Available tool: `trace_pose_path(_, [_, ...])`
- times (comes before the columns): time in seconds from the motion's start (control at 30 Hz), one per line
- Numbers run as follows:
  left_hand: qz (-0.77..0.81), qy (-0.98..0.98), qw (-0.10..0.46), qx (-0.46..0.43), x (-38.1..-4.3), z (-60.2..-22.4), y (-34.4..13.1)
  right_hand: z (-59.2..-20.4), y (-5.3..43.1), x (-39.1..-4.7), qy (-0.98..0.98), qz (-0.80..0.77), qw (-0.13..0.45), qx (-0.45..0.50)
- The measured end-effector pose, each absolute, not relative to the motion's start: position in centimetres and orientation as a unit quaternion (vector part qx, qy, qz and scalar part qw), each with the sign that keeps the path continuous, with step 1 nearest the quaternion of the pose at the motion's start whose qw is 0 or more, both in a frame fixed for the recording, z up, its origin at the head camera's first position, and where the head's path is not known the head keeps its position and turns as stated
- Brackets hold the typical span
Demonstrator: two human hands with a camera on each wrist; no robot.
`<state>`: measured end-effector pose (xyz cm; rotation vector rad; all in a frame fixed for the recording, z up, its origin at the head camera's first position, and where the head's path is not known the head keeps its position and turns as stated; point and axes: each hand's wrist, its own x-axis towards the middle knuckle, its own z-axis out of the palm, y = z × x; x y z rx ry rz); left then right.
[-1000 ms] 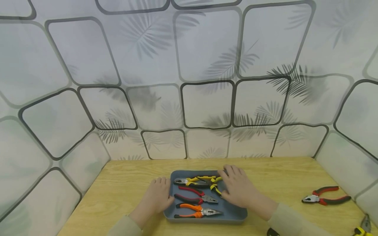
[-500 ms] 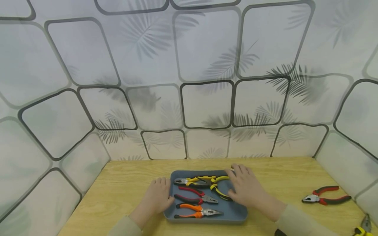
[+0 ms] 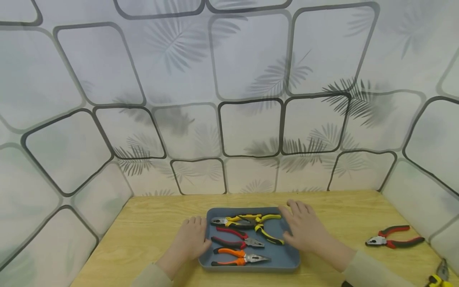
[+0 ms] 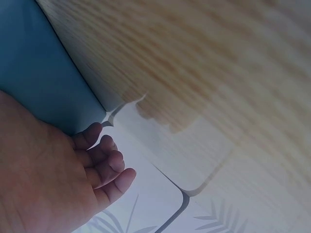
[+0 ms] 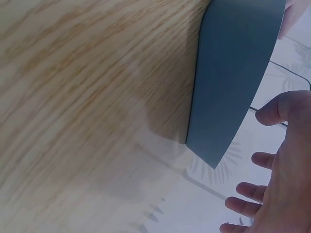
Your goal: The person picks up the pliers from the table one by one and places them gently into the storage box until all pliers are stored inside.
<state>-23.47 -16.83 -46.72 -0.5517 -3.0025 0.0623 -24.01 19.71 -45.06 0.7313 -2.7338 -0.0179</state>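
A shallow blue-grey tray (image 3: 251, 269) lies on the wooden table with several pliers inside. At its back, yellow-and-black combination pliers (image 3: 220, 221) overlap a second yellow-and-black pair (image 3: 269, 238) whose handles spread to the right. Red-and-black pliers (image 3: 254, 242) lie in the middle, and orange-handled long-nose pliers (image 3: 241, 259) near the front. My left hand (image 3: 191, 238) rests at the tray's left rim, thumb over the edge; the left wrist view shows its fingers loosely bent beside the tray wall (image 4: 53, 73). Over the right rim, my right hand (image 3: 304, 227) has its fingers spread and holds nothing.
Another red-and-black pair of pliers (image 3: 391, 242) lies on the table (image 3: 161, 211) at the right. Yellow-and-black pliers (image 3: 439, 275) are partly cut off at the lower right corner. Patterned cloth walls (image 3: 251, 127) stand behind and at both sides.
My right hand has moved right, off the yellow-and-black pliers toward the tray's right rim, uncovering their handles. The left hand has stayed at the left rim.
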Motion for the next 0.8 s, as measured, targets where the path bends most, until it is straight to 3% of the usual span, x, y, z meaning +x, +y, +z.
trace_pose_path(0.8, [0.019,-0.982,0.047,-0.182,-23.5,-46.8,-16.8,-45.5,22.3,-23.4,-0.954,-0.014,0.177,0.24])
